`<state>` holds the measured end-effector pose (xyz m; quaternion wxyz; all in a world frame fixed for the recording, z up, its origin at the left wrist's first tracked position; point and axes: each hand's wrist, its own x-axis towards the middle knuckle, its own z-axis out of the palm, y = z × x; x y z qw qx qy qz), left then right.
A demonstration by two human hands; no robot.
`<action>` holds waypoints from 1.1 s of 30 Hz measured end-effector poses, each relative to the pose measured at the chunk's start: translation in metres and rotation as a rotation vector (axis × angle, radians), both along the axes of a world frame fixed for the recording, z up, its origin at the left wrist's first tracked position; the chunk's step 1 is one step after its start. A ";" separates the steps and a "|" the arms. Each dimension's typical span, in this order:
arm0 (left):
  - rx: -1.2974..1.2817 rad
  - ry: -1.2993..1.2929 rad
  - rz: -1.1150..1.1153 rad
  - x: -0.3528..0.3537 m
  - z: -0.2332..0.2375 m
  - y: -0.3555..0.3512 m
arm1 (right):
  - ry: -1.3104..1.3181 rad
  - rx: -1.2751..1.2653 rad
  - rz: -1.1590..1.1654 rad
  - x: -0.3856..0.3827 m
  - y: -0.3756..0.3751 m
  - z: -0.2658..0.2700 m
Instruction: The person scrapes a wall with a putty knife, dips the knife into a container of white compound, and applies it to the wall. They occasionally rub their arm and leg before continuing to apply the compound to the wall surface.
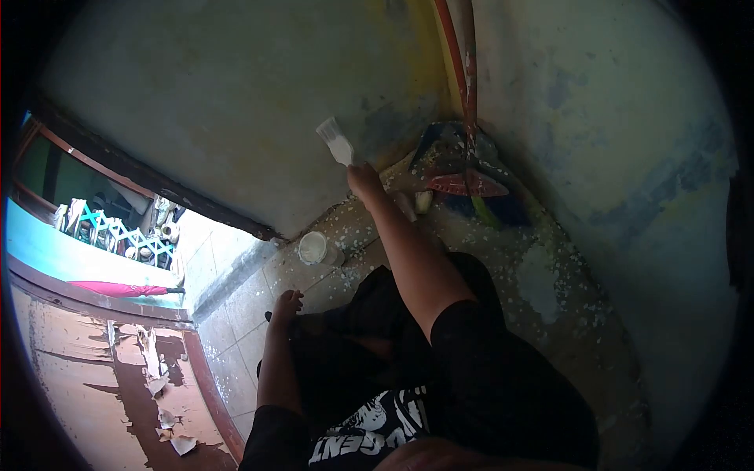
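My right hand is closed round the handle of a white paintbrush. The brush's pale bristles point up and left, close to the grey-green wall. My left hand hangs near my knee with its fingers partly curled and apart, holding nothing. A white tub with white contents stands on the speckled floor, between my left hand and the wall.
In the corner stand a red broom and a dark blue dustpan. Small pale pieces lie near them. Left is a doorway with a peeling door; white flecks dot the floor tiles.
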<state>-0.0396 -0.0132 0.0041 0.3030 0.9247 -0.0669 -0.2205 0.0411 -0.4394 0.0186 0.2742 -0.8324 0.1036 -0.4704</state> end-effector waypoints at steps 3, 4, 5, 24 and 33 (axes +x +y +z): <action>-0.099 -0.099 0.094 0.009 -0.003 0.003 | 0.433 1.283 0.525 -0.046 0.017 0.083; -0.152 -0.144 0.110 0.013 -0.004 0.005 | 0.414 1.354 0.648 -0.053 0.020 0.096; -0.203 -0.183 0.126 0.016 -0.004 0.002 | 0.394 1.429 0.765 -0.059 0.024 0.103; -0.993 0.092 0.018 -0.039 0.138 -0.150 | 0.685 1.294 1.058 -0.096 0.127 0.151; -1.132 0.144 0.097 -0.026 0.119 -0.133 | 0.610 1.283 1.017 -0.078 0.134 0.122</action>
